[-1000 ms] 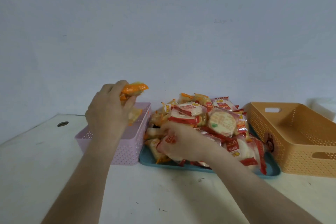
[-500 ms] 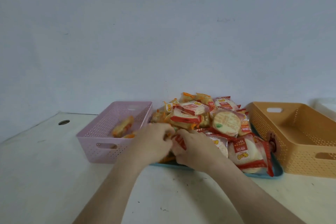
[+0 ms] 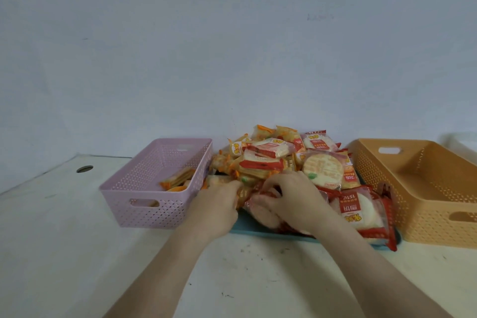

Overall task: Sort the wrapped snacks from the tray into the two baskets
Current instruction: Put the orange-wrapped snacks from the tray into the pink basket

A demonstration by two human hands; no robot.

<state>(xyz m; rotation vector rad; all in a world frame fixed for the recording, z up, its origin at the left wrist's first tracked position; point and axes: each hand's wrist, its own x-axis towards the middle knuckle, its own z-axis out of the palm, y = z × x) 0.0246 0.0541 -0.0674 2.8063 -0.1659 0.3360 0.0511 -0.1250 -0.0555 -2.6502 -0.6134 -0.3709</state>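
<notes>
A teal tray [image 3: 260, 230] in the middle of the table carries a heap of wrapped snacks [image 3: 278, 160], some in orange wrappers and some in red-and-white ones. Both hands reach into the heap's front left part. My left hand [image 3: 219, 201] has its fingers curled on an orange-wrapped snack [image 3: 241, 192] there. My right hand [image 3: 289, 197] grips a red-and-white snack packet [image 3: 260, 210] beside it. The pink basket [image 3: 144, 196] to the left of the tray holds a few orange-wrapped snacks [image 3: 178, 179]. No snacks show inside the orange basket [image 3: 438, 204] on the right.
The white table [image 3: 77, 253] ends at a pale wall behind the tray. A round cable hole [image 3: 84, 169] sits at the far left of the tabletop. A white object [image 3: 462, 138] shows behind the orange basket.
My left hand let go of the orange-wrapped snacks over the pink basket, then came down right to the heap. My right hand stayed in the heap's front part.
</notes>
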